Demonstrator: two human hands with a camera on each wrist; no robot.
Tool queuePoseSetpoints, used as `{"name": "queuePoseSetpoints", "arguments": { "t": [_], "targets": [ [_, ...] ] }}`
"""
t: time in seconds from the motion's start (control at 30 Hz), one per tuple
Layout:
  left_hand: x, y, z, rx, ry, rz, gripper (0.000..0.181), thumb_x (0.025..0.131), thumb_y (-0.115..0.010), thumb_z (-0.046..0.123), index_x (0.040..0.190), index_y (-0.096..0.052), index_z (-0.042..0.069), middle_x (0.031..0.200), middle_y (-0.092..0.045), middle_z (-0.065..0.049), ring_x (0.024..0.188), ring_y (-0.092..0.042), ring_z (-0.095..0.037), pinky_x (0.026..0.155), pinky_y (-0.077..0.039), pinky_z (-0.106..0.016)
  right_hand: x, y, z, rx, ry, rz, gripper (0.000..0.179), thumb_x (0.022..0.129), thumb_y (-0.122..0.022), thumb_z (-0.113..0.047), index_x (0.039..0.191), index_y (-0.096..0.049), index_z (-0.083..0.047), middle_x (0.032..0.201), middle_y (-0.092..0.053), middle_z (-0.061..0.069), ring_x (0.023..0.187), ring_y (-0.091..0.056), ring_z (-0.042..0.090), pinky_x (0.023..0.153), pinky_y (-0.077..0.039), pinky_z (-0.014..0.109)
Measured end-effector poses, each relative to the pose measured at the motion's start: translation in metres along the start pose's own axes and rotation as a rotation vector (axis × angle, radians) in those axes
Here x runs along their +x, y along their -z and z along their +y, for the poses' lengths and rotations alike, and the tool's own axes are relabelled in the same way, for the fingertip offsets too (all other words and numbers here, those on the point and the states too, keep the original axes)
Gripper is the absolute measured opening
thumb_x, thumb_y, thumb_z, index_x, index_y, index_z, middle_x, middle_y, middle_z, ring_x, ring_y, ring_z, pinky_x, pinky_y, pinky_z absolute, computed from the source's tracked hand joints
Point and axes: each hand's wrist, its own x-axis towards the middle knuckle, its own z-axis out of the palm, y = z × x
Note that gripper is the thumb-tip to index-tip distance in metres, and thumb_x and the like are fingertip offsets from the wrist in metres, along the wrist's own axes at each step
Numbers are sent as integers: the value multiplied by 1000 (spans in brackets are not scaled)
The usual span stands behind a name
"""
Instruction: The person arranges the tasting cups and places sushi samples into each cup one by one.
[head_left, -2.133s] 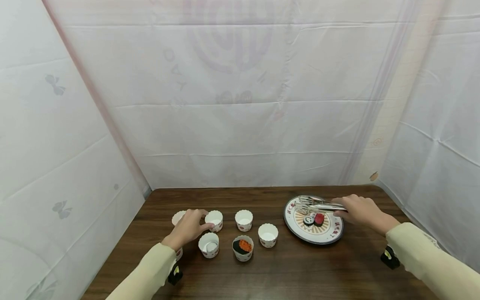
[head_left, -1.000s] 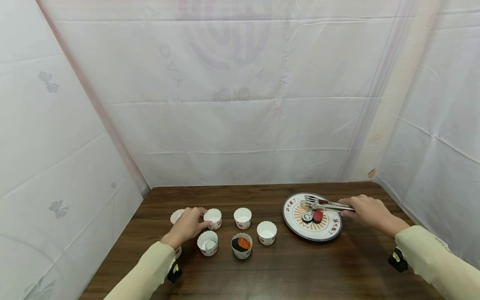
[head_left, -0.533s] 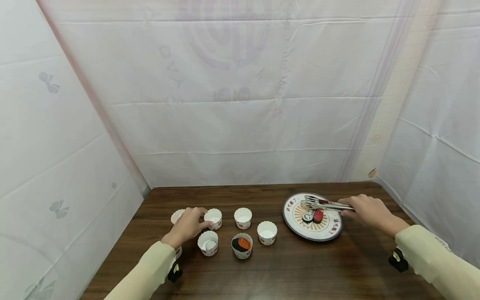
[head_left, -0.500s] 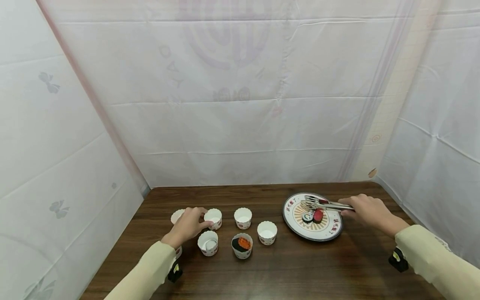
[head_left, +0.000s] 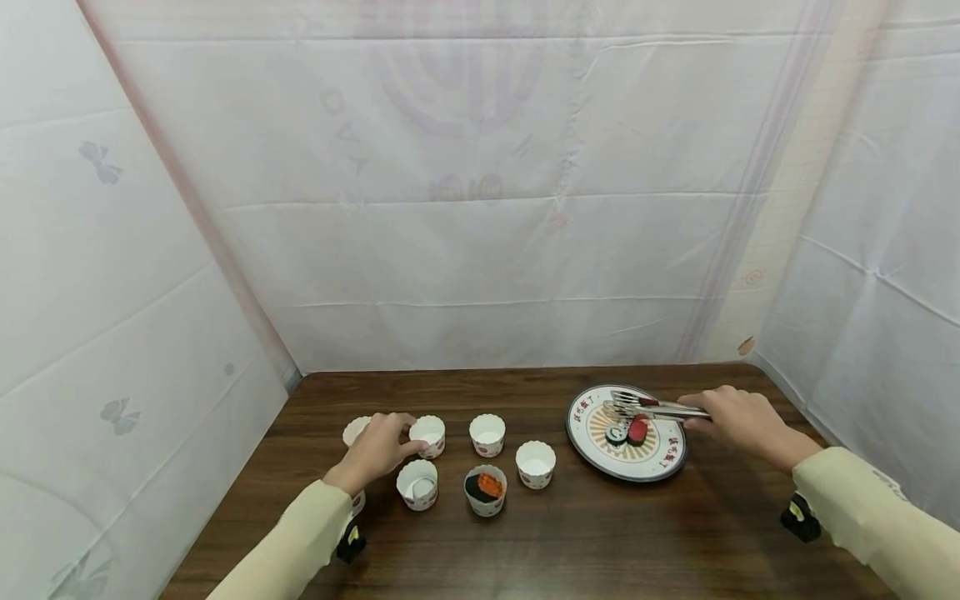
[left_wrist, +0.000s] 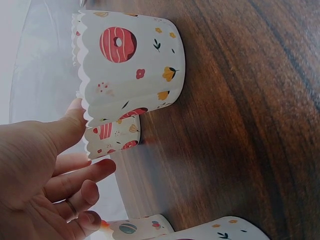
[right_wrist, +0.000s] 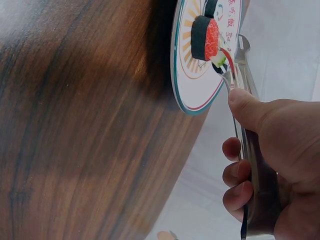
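Observation:
On the right, my right hand (head_left: 742,423) grips metal serving tongs (head_left: 663,409), whose ends lie low over a round patterned plate (head_left: 600,461). A sushi roll (head_left: 617,435) and a red-topped sushi (head_left: 637,430) sit on that plate. In the right wrist view the tongs' ends overlap a piece with red and green (right_wrist: 219,60), just past the red-topped sushi; it is partly hidden. At the left, my left hand (head_left: 377,452) pinches a white paper baking cup (head_left: 429,437) at its rim, thumb in front and index finger behind.
Several more baking cups stand on the dark wooden table (head_left: 570,542); the front middle cup (head_left: 486,491) holds an orange-topped sushi, and a neighbouring cup (head_left: 417,485) has a clear round thing inside. Two cups are partly behind the left hand. White cloth (head_left: 480,250) hangs round the table.
My right hand and the tongs have shifted slightly right over the plate since the oldest frame, then kept nearly still. The left hand stays at the same cup.

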Motion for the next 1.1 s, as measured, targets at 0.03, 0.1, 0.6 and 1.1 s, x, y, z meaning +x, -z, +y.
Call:
{"name": "queuePoseSetpoints", "arguments": {
  "t": [0.03,0.1,0.6,1.1],
  "targets": [
    [0,0,0,0,3,-3,33,87,-84,20,110,-75,-2,96,-75,-14,71,-67,-14,66,-56,-35,0,0,0,-1,0,0,35,91,-79,-26,120,-76,-9,104,-76,12,85,-72,34,51,-50,44],
    [0,0,-1,3,-6,-1,33,87,-84,20,109,-75,-2,95,-75,-13,70,-67,-13,65,-55,-34,0,2,0,-4,-2,-2,35,90,-79,-27,121,-76,-9,104,-76,12,85,-72,34,51,-50,43],
    [0,0,0,4,-1,-7,32,87,-84,20,108,-75,-2,93,-75,-11,68,-65,-11,64,-54,-34,5,20,-9,-33,4,-6,36,90,-80,-28,121,-76,-10,102,-77,12,77,-71,28,47,-46,39],
    [0,-3,-1,0,-4,7,29,86,-84,19,106,-75,0,94,-75,-12,71,-68,-14,66,-56,-35,14,41,-31,-43,57,43,34,91,-79,-26,122,-75,-14,103,-76,5,83,-71,25,49,-47,37]
  ]
}}
